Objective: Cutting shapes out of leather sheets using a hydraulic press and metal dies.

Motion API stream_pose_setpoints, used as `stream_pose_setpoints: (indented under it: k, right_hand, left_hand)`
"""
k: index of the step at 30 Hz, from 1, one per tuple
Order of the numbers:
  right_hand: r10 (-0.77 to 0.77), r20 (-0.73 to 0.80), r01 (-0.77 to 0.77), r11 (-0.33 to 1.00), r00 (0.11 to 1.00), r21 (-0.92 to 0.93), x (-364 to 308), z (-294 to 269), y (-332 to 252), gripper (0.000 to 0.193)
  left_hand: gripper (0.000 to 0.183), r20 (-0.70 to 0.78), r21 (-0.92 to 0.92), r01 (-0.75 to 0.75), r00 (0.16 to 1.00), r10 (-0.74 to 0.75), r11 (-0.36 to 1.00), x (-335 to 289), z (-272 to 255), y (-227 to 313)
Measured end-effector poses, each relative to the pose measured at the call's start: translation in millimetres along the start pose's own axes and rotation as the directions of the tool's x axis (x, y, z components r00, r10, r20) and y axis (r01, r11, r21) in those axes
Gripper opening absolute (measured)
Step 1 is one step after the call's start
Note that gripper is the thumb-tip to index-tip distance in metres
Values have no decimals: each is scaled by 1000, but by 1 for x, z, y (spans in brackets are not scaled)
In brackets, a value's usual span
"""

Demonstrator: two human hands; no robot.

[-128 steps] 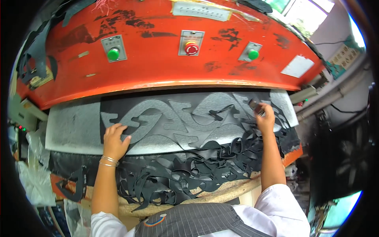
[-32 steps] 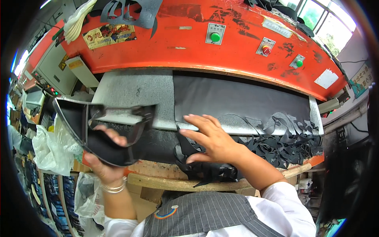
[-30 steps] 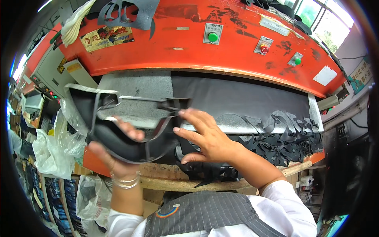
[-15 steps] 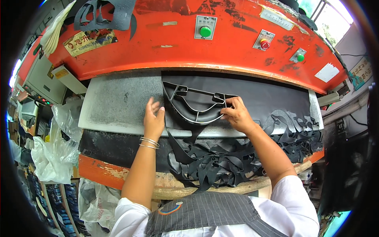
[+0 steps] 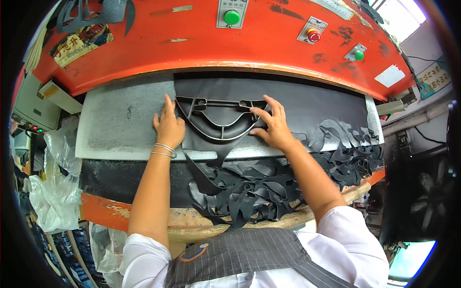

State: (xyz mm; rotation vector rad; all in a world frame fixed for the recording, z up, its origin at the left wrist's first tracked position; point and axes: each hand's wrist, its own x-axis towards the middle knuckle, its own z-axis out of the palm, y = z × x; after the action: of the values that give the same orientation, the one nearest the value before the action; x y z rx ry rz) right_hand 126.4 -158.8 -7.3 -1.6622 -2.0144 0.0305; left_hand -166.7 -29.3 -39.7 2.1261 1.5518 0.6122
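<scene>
Crescent-shaped metal cutting die (image 5: pixel 222 132) lies on smooth black sheeting (image 5: pixel 317 102) over the scuffed pale bed (image 5: pixel 122 113) of the red press (image 5: pixel 153 60). Left hand (image 5: pixel 169 124), spread and empty, is beside it; right hand (image 5: pixel 275 126) half-curls around its right end, actual grip unclear.

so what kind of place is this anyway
Probably a workshop or factory that cuts sheet material: there's a big red machine with push-buttons, a curved metal frame on a black sheet, and a heap of dark offcuts.
</scene>
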Motion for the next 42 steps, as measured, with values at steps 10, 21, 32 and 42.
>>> stream_pose_setpoints:
  k: [10,21,32,42]
  right_hand:
    - [370,-31,-369,929,929,23,-15,16,-6,61]
    - [173,-129,-176,984,976,-13,-14,14,11,58]
    - [453,-562,-139,847,692,512,-62,-110,42,59]
    - [306,-934,-413,887,187,208,-13,-283,107,66]
  left_hand:
    - [79,-29,-59,-79,997,78,995,9,7,-9]
    - [72,-88,28,-32,996,34,999,13,13,2]
    - [46,-345,-410,-122,938,-30,904,-55,-22,55]
    - [14,-640,110,-676,512,572,728,-83,-129,257]
